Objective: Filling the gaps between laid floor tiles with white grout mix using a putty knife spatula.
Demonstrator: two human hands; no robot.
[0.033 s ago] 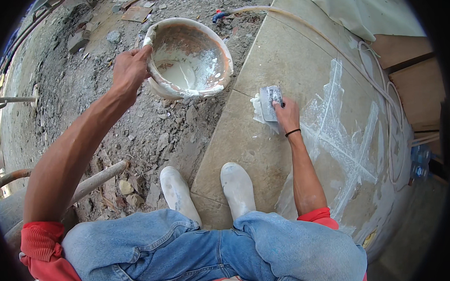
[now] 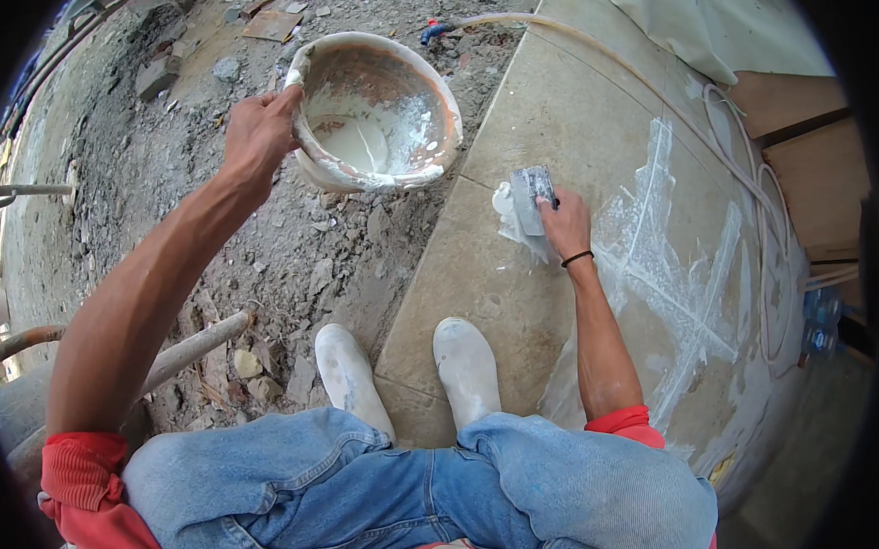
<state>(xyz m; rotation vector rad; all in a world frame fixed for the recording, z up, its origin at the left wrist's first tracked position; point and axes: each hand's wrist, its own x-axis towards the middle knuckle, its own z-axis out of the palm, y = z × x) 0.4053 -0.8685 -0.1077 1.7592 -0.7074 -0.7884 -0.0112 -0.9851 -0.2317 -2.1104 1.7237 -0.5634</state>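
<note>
My left hand (image 2: 260, 136) grips the rim of a round bucket (image 2: 450, 110) whose inside is smeared with white paste. The bucket is tipped so its mouth faces me, and a pool of white grout (image 2: 353, 147) lies in its bottom. In my right hand (image 2: 566, 222) is a flat grout float (image 2: 531, 199), fingers wrapped round its back edge. Its blade is against the beige tile floor (image 2: 488, 273), at a dab of white grout (image 2: 503, 201) beside its left edge. White smears (image 2: 642, 258) cover the tile joints to the right of my right hand.
A pale hose (image 2: 586, 39) with a blue valve end (image 2: 435, 31) crosses the tiles and coils at the right. Grey rubble (image 2: 303, 250) lies beyond the tiled edge at the left. Metal pipes (image 2: 200, 346) stick in at lower left. A plastic bottle (image 2: 821, 319) stands far right.
Very little differs. The bucket, the float and both hands sit slightly farther right in the picture, along with the surroundings. Both grips are the same.
</note>
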